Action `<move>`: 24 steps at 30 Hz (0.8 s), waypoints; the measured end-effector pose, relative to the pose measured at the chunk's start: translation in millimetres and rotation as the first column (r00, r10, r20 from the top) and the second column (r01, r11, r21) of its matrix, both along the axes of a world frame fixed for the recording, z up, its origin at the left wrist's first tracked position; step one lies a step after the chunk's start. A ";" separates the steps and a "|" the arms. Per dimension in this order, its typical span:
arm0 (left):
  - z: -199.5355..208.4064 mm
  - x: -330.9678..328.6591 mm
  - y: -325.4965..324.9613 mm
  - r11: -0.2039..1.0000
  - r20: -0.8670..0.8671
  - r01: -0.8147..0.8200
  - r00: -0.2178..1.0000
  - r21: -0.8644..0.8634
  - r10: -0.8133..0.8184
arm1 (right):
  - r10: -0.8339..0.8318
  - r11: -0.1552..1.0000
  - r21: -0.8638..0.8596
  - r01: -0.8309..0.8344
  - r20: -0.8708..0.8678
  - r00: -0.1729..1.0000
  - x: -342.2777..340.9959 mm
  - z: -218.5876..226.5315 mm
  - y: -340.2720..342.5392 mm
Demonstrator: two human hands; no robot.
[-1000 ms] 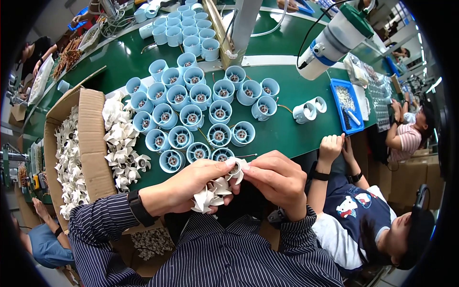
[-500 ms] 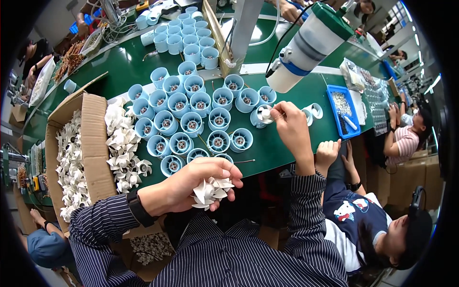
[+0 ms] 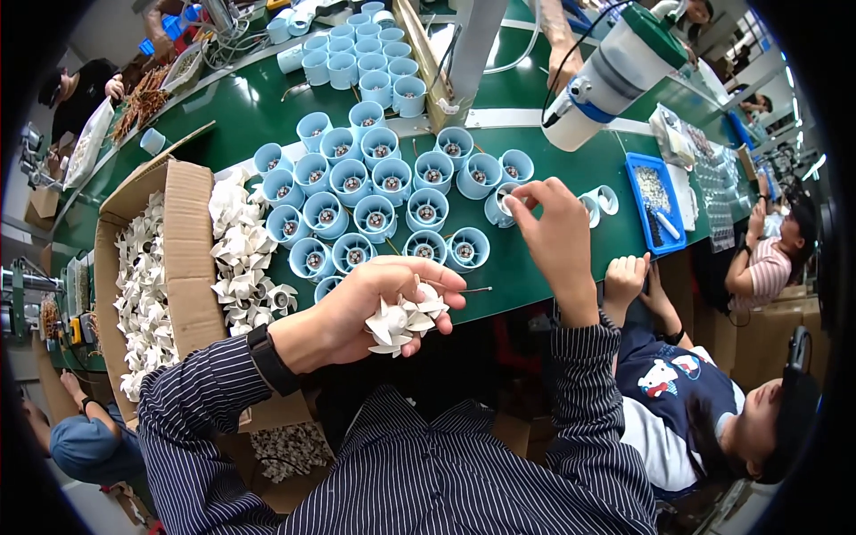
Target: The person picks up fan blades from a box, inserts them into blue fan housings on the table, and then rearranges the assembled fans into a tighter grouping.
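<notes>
My left hand (image 3: 357, 303), palm up and fingers curled, cradles several white fan blades (image 3: 406, 319) above the table's front edge. My right hand (image 3: 563, 236) is at the right end of a group of light-blue cups, its thumb and forefinger pinched on a white fan blade (image 3: 507, 200) at the mouth of one blue cup (image 3: 499, 214); the fingertips partly hide it. Many open blue cups (image 3: 374, 215) with metal motor parts inside stand between and beyond my hands. To the right of that hand, two blue cups (image 3: 606, 200) with white inside lie on the table.
A cardboard box (image 3: 192, 259) full of white fan blades stands at left, with a loose pile (image 3: 241, 250) beside it. A blue tray (image 3: 635, 178) of small parts lies at right. A white cylinder with a green cap (image 3: 615, 76) hangs over the table. A co-worker (image 3: 687, 383) sits close at right.
My right fingers have closed in over the blue cup and cover more of the white blade. The left hand still holds its blades. The view has shifted, moving the scene slightly rightward.
</notes>
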State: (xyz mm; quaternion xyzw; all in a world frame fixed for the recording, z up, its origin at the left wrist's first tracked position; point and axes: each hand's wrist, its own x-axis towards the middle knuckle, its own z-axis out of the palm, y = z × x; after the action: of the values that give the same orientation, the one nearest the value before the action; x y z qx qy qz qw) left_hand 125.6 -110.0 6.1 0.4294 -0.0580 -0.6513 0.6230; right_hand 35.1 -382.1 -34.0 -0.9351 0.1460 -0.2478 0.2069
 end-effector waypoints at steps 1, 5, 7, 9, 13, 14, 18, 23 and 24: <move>-0.2 0.0 -0.1 1.000 -0.008 -0.018 1.000 -0.014 0.018 | 0.081 0.991 0.100 -0.085 0.036 0.996 -6.7 8.6 12.8; -4.6 4.1 3.6 0.999 -0.036 -0.017 0.999 -0.052 0.015 | 0.429 0.809 0.346 -0.474 0.204 0.880 -35.2 34.5 60.8; -5.7 0.1 0.8 0.998 -0.029 -0.032 0.999 -0.046 0.031 | 0.533 0.785 0.241 -0.571 0.208 0.820 -36.5 41.7 73.6; -1.9 1.1 0.7 0.998 -0.044 0.002 0.999 -0.068 -0.005 | 0.593 0.780 0.128 -0.612 0.161 0.789 -35.4 44.1 76.6; 5.0 -0.6 -0.5 0.997 -0.057 0.025 0.998 -0.069 -0.029 | 0.555 0.800 0.105 -0.591 0.245 0.795 -36.6 32.1 72.6; 4.6 -1.7 -1.3 0.999 -0.051 0.006 0.999 -0.051 -0.009 | 0.478 0.800 0.272 -0.535 0.252 0.842 -40.2 30.5 74.3; -3.7 0.5 1.0 0.998 0.014 0.056 0.998 -0.028 -0.056 | 0.441 0.776 0.377 -0.506 0.248 0.862 -44.8 30.5 66.5; -8.0 0.7 1.1 0.998 0.024 0.063 0.998 -0.028 -0.063 | 0.468 0.787 0.279 -0.551 0.314 0.826 -45.8 23.4 65.3; -7.3 0.7 0.3 0.997 0.012 0.079 0.997 -0.021 -0.079 | 0.496 0.788 0.190 -0.586 0.368 0.786 -44.4 22.2 63.7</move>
State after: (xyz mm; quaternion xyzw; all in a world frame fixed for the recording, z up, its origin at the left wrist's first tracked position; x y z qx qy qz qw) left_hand 126.3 -109.7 -1.2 0.4238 -0.0854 -0.6722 0.6010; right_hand -9.3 -318.4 -11.9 -0.8468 -0.1291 -0.2909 0.4261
